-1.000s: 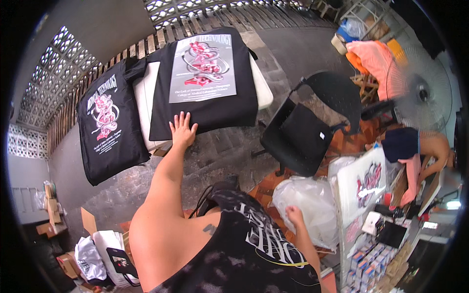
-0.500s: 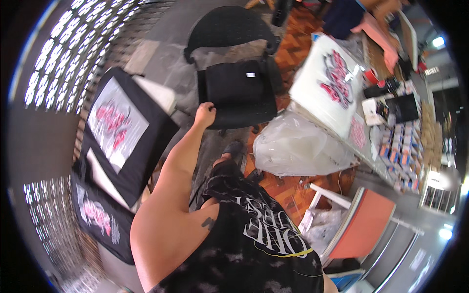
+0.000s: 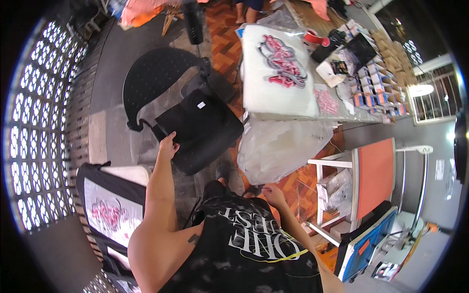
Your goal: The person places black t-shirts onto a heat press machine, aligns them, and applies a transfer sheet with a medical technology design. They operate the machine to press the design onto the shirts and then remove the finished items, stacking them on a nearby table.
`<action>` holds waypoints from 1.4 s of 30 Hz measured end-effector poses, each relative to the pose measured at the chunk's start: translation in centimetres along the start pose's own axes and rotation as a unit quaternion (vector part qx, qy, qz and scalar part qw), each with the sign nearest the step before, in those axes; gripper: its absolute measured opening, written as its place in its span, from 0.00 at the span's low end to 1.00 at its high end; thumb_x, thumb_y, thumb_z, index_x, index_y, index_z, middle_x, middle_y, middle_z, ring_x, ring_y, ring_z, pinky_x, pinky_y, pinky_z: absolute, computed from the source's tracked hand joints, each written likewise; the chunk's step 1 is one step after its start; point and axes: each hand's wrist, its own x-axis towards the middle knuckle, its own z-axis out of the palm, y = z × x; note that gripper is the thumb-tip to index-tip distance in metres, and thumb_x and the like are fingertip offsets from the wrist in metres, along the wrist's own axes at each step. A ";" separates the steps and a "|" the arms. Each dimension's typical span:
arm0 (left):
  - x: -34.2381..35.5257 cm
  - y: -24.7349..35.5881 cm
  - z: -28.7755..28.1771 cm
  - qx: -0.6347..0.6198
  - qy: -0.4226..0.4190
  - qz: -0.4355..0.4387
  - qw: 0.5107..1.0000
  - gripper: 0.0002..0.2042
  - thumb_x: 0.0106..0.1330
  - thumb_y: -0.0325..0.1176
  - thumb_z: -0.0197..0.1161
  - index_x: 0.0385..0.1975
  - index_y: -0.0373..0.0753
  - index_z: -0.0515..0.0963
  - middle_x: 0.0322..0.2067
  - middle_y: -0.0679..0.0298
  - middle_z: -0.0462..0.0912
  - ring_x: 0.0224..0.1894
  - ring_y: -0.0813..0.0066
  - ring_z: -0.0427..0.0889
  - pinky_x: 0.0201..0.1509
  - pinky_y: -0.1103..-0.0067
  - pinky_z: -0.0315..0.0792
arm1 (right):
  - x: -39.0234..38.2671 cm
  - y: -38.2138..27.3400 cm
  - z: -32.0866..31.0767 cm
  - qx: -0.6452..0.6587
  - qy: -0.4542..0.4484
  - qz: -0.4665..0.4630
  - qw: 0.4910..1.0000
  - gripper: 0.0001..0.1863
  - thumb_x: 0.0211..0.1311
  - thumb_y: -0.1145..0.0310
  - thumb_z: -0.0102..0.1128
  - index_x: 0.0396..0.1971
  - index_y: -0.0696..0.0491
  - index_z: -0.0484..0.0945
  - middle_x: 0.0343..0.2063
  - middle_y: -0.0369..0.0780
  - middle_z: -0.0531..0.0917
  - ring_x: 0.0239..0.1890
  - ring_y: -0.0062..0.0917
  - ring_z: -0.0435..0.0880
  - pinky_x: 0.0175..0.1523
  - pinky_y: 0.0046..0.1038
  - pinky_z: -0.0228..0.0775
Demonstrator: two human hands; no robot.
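Observation:
A black office chair (image 3: 207, 141) with a dotted curved backrest (image 3: 156, 78) stands ahead to the left. On its seat lies a folded black cloth (image 3: 188, 115) with a small white label. My left hand (image 3: 168, 145) is closed on the near left edge of the chair seat, beside that cloth. My right hand (image 3: 274, 195) hangs in front of my body with curled fingers, and nothing shows in it. It is nearest to a clear plastic bag (image 3: 283, 151) of pale material, below the table edge.
On the table at right lies a white printed sheet (image 3: 278, 73), with stacked small boxes (image 3: 378, 90) beyond. An orange-padded white frame (image 3: 373, 178) stands at right. A black printed shirt (image 3: 110, 210) on a board is at left. Another person's legs (image 3: 246, 12) show at the far end.
The view has swung right, so the chair appears farther left and turned. My left hand stays on its seat edge. My right hand has come into view.

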 end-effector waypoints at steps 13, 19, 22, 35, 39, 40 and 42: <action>-30.2 -5.7 15.4 0.400 -0.512 0.126 0.750 0.29 0.56 0.34 0.76 0.59 0.36 0.75 0.52 0.58 0.82 0.54 0.70 0.79 0.59 0.73 0.72 | -2.8 -16.0 -10.7 0.699 0.029 -0.106 0.707 0.29 0.65 0.56 0.61 0.59 0.59 0.71 0.53 0.48 0.80 0.56 0.39 0.79 0.63 0.45 0.69; -28.1 -8.7 18.8 0.668 -0.478 0.239 0.518 0.29 0.61 0.38 0.73 0.60 0.34 0.72 0.47 0.55 0.82 0.48 0.68 0.81 0.55 0.75 0.74 | -18.5 -9.5 -18.5 0.610 0.205 -0.339 0.687 0.31 0.56 0.74 0.71 0.60 0.57 0.71 0.53 0.39 0.81 0.56 0.32 0.79 0.62 0.38 0.71; -35.0 -6.8 24.4 0.393 -0.645 0.391 0.526 0.49 0.56 0.49 0.74 0.72 0.36 0.52 0.66 0.48 0.65 0.63 0.56 0.73 0.65 0.65 0.67 | -24.3 -4.4 -17.8 0.497 0.281 -0.353 0.742 0.29 0.51 0.77 0.73 0.56 0.57 0.75 0.51 0.38 0.82 0.54 0.29 0.80 0.61 0.34 0.70; -54.5 -25.0 28.1 0.344 -0.871 0.326 0.128 0.08 0.63 0.28 0.65 0.29 0.32 0.75 0.30 0.50 0.77 0.33 0.50 0.79 0.38 0.68 0.71 | -40.3 0.7 -12.4 0.037 0.589 -0.114 0.799 0.27 0.53 0.71 0.70 0.56 0.53 0.77 0.55 0.45 0.78 0.66 0.38 0.69 0.70 0.42 0.58; -56.2 -32.4 27.7 0.287 -0.846 0.450 0.000 0.15 0.59 0.39 0.69 0.24 0.35 0.73 0.28 0.53 0.75 0.32 0.49 0.77 0.35 0.62 0.71 | -40.5 7.2 -8.1 0.061 0.517 -0.007 0.854 0.11 0.51 0.77 0.66 0.36 0.55 0.84 0.33 0.43 0.87 0.43 0.36 0.86 0.62 0.39 0.68; -55.4 -34.0 28.0 0.283 -0.814 0.506 -0.029 0.17 0.57 0.44 0.70 0.23 0.36 0.73 0.26 0.54 0.76 0.31 0.49 0.78 0.33 0.61 0.71 | -39.8 8.6 -6.2 0.213 0.546 0.068 0.807 0.06 0.50 0.79 0.65 0.31 0.57 0.83 0.24 0.45 0.85 0.31 0.37 0.86 0.47 0.35 0.76; -53.3 -36.2 27.8 0.427 -0.763 0.484 0.014 0.20 0.55 0.50 0.71 0.28 0.39 0.74 0.27 0.55 0.80 0.31 0.47 0.81 0.33 0.60 0.73 | -39.1 13.9 -2.1 0.207 0.580 0.205 0.761 0.12 0.46 0.70 0.76 0.29 0.57 0.82 0.22 0.46 0.84 0.26 0.31 0.84 0.34 0.34 0.73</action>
